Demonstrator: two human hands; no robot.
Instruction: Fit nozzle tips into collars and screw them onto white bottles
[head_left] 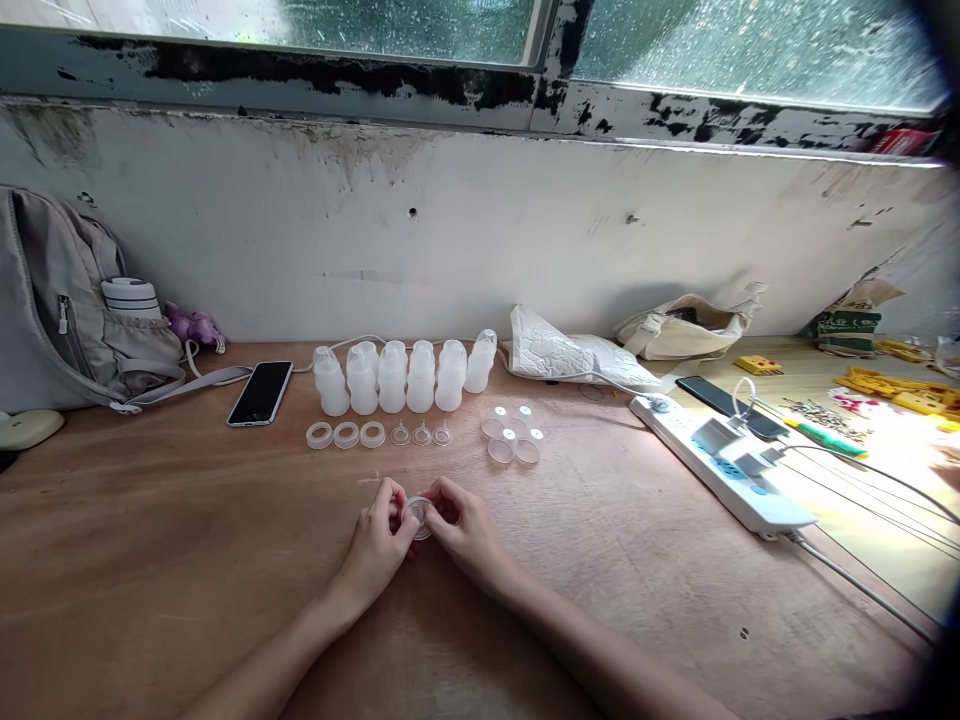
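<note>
In front of me, low over the wooden table (225, 560), a clear round bottle ring (418, 512) is pinched between both hands. My left hand (384, 535) grips its left side with thumb and fingers. On the opposite side, my right hand (461, 525) is closed on the rim. Whether a nipple sits inside the ring is too small to tell. Beyond the hands lie three loose white rings (346, 435) and three clear bottle nipples (421, 434) in a row. Behind them stand several frosted baby bottles (391, 378). Several clear round discs (502, 452) are to the right.
A phone (259, 394) and a grey backpack (52, 300) are on the left. At the back lie a white padded packet (570, 350) and a beige pouch (682, 328). On the right, a power strip (720, 465) with plugs trails cables near a dark phone (731, 407).
</note>
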